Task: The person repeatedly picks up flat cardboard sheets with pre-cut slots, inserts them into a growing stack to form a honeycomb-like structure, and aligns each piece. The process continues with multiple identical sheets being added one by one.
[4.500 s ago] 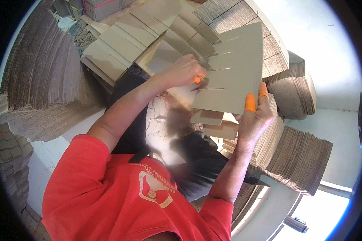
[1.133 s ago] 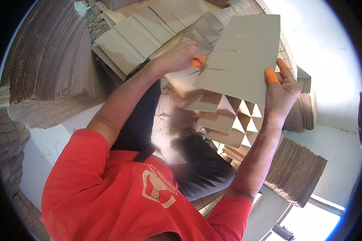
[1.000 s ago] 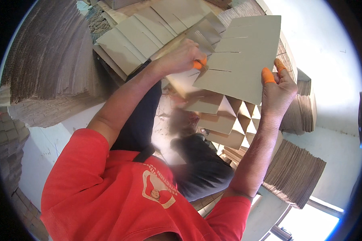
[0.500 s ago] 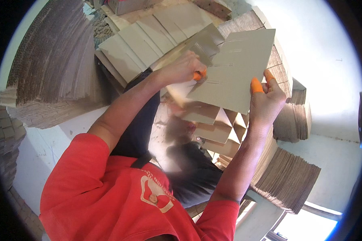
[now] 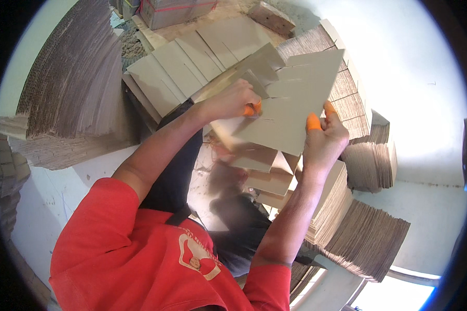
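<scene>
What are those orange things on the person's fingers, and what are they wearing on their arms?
Small orange rubber caps cover some fingertips of the left hand and the right hand. The forearms are bare, with no gloves, watch or bands showing. A red T-shirt with short sleeves and a printed chest patch covers the shoulders.

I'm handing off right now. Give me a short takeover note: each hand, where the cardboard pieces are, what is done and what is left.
Left hand: gripping the left edge of the slotted cardboard sheet, orange finger cot on one fingertip.
Right hand: holding the sheet's lower right edge, orange cots on two fingertips.
The sheet is raised and tilted over the partly built cardboard divider grid, which sits in front of the body.
More flat slotted sheets lie fanned out beyond the hands; stacks of cardboard stand to the right.
Done: several strips are already interlocked in the grid.
Left: the held sheet is not yet seated in the grid.
</scene>
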The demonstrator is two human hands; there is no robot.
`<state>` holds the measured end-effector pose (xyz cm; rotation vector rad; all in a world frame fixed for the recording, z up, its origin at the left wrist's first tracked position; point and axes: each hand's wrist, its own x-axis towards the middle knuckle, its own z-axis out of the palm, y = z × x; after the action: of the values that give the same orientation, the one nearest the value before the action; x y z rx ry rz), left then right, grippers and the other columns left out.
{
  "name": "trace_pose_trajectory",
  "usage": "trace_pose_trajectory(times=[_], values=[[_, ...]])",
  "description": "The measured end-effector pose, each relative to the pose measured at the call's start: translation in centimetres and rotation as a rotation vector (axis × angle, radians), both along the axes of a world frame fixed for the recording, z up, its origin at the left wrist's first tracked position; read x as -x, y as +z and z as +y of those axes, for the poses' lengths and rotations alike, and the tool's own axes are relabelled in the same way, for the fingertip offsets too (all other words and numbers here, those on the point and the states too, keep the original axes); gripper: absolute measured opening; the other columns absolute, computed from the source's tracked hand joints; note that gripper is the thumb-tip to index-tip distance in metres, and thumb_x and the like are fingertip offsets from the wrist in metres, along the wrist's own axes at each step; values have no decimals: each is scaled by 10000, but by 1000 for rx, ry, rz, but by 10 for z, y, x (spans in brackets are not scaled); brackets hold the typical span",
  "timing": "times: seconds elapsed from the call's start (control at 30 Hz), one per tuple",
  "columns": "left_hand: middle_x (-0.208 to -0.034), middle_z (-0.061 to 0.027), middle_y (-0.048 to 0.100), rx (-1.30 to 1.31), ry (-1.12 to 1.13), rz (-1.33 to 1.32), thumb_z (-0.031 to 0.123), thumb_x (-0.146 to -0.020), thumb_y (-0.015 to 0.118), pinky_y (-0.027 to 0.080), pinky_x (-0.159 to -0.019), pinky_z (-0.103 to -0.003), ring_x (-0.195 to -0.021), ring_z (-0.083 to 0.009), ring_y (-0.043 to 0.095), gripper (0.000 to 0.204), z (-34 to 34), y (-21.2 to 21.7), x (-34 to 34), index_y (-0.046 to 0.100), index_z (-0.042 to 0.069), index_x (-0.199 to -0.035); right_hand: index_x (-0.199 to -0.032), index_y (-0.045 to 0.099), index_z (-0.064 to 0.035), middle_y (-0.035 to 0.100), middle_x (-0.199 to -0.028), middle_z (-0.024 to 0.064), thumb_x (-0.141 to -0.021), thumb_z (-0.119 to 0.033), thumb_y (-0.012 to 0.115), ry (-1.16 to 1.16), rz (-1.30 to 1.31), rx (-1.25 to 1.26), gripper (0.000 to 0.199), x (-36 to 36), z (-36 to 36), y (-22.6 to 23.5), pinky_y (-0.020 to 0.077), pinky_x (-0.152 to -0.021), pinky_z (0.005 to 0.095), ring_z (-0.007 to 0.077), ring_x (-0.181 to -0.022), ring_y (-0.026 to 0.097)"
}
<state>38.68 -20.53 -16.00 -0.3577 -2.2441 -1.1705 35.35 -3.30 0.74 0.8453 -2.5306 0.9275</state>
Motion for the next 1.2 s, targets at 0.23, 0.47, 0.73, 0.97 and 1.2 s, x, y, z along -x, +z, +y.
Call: trace_pose_trajectory(times=[0.23,0.47,0.73,0.97,1.2], values=[[-756,-70,617,13,-14,-42,78,-744,708,386,-843,-379,-847,-264,518,54,-3,-2,8,668,74,-780,-1177,659,49,565,-579,88,-819,46,650,83,-76,-38,359,32,-9,-31,401,-487,275,82,-517,462],[-803,-76,623,51,11,-95,93,-747,715,382,-895,-391,-913,-279,522,66,-2,-4,10,677,80,-799,-1196,645,39,519,-562,131,-801,41,644,124,-55,-124,395,27,-12,-40,409,-498,317,124,-499,458],[-753,-106,613,58,54,-54,57,-712,707,410,-827,-413,-837,-306,550,74,0,-2,10,675,70,-777,-1123,687,23,511,-572,38,-771,39,649,201,-129,-99,354,47,-21,-57,382,-484,273,73,-532,435],[-778,-88,614,74,62,-44,77,-732,709,404,-815,-383,-828,-277,542,59,-1,-6,10,675,82,-780,-839,671,10,646,-836,260,-799,-36,591,148,-181,-517,100,39,-29,-95,500,-757,520,455,-867,632],[-949,-53,674,296,147,-85,63,-736,712,422,-919,-406,-992,-268,579,191,2,12,3,686,60,-925,-1012,711,-19,674,-880,263,-840,-110,657,125,-587,-76,202,77,10,-79,515,-658,454,399,-769,676]])
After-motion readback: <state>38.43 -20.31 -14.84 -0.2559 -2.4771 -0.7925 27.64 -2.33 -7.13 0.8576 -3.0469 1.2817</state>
